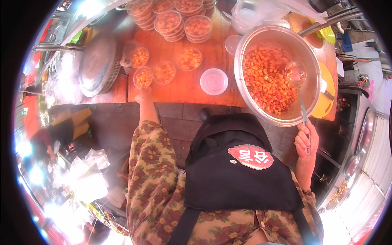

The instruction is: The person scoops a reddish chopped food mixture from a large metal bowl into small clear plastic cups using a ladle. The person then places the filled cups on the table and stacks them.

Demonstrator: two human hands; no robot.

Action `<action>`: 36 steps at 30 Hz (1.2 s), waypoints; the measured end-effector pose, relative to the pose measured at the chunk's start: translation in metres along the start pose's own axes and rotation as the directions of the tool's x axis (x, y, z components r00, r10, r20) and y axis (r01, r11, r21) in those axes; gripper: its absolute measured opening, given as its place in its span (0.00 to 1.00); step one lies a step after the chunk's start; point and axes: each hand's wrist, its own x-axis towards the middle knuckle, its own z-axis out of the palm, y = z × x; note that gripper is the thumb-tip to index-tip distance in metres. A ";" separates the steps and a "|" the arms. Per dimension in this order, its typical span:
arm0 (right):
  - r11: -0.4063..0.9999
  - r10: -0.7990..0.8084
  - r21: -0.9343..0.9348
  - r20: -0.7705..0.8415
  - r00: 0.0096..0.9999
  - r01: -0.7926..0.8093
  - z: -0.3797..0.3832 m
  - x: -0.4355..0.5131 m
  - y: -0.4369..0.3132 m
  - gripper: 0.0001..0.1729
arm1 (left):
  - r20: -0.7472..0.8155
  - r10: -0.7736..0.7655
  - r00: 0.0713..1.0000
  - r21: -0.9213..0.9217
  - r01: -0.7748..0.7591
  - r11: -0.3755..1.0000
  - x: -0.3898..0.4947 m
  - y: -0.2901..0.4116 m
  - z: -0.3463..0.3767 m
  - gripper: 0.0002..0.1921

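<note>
My right hand (303, 139) grips the handle of a metal ladle (301, 101). The ladle's bowl rests inside a large metal pot (277, 122), against reddish diced food (269, 82). At the left, my left hand (145, 95) holds the near side of a clear plastic tub (143, 77) filled with the same kind of dice; its fingertips are partly hidden. Close by stand three more filled tubs, one directly behind (140, 57) and two to the right (164, 72), (190, 58). An empty-looking plastic tub (214, 81) sits between them and the pot.
Stacks of filled tubs (167, 23) stand at the back of the wooden table (183, 95). A large round tray-like lid (99, 65) leans at left. Right of the pot, a knife (328, 94) lies on a yellow cutting board (321, 111). Another person (61, 128) is at far left.
</note>
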 end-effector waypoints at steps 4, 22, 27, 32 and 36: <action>1.000 0.006 0.011 0.010 1.000 -0.006 0.001 0.001 0.001 0.20 | 0.240 -0.027 0.970 0.127 -0.004 0.992 -0.043 0.000 0.036 0.14; 0.996 -0.056 0.069 0.014 0.998 0.055 -0.017 -0.014 0.012 0.19 | 0.385 -0.017 0.923 0.353 -0.131 0.926 -0.092 0.105 0.123 0.10; 0.998 -0.035 0.053 0.000 0.999 0.035 -0.009 -0.009 0.012 0.19 | 0.460 0.016 0.888 0.076 -0.057 0.996 -0.092 0.086 0.124 0.08; 0.999 0.002 0.043 0.003 1.000 -0.002 0.006 -0.002 0.014 0.17 | 0.366 -0.002 0.930 0.276 -0.107 0.955 -0.069 0.056 0.122 0.07; 0.953 -0.094 -0.301 -0.216 0.972 0.026 0.012 -0.001 0.017 0.18 | 0.208 -0.055 0.977 -0.171 0.092 0.981 -0.075 0.034 0.077 0.08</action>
